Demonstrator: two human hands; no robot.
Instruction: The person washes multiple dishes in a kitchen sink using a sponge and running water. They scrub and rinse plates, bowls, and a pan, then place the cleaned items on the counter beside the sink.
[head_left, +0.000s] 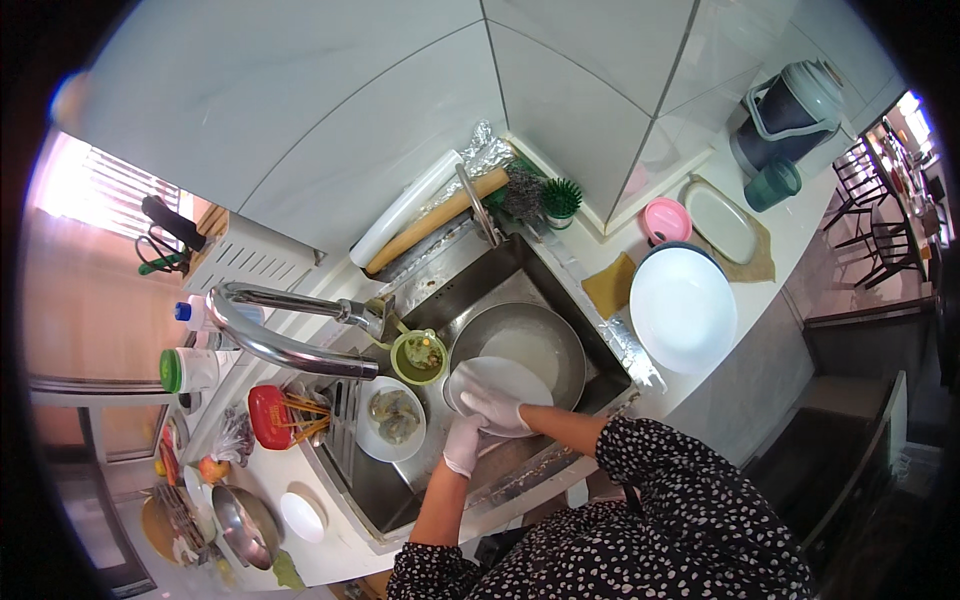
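A shallow white plate (529, 382) is tilted over a large grey pan (566, 356) in the stainless steel sink (397, 480). My left hand (465, 442), in a thin white glove, is at the plate's near left rim, with its fingertips partly hidden. My right hand (495, 405), gloved the same way, lies across the plate's upper face; whether it grips anything is unclear. The pan holds cloudy liquid. Left of the pan, peeled shrimp (397, 420) lie on a second white plate (370, 448). A green strainer cup (400, 371) with food scraps stands behind that plate.
A chrome faucet (300, 360) arches over the sink's left side. Behind the basin lie a wooden rolling pin (427, 225) and a white roll (405, 210). A white bowl (684, 309) stands on the right counter, near a yellow cloth (609, 286). Left are a red container (268, 417) and a metal bowl (244, 525).
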